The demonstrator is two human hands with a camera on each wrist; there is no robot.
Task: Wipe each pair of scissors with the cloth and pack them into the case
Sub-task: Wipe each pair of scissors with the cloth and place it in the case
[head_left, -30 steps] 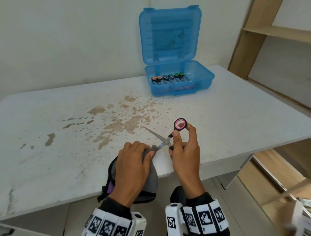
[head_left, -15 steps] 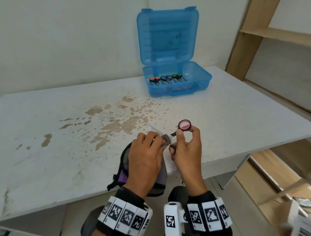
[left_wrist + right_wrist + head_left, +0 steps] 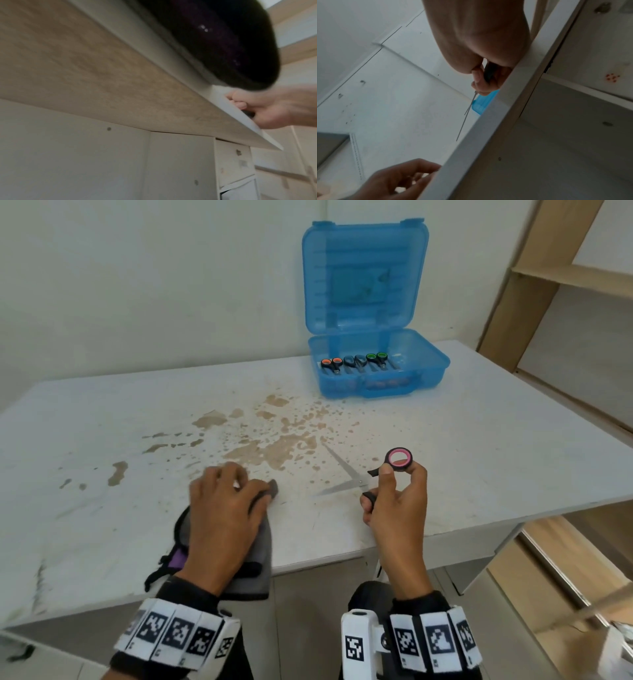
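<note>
Translucent glossy blue plastic case, matt white table worn to rough brown patches, soft grey fabric cloth, black-and-pink plastic-handled scissors with smooth bright metal blades.

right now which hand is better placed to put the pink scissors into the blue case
Right. The right hand grips the pink-handled scissors, and the open blue case stands further back on that side of the table. The left hand holds the cloth, apart from the scissors.
</note>
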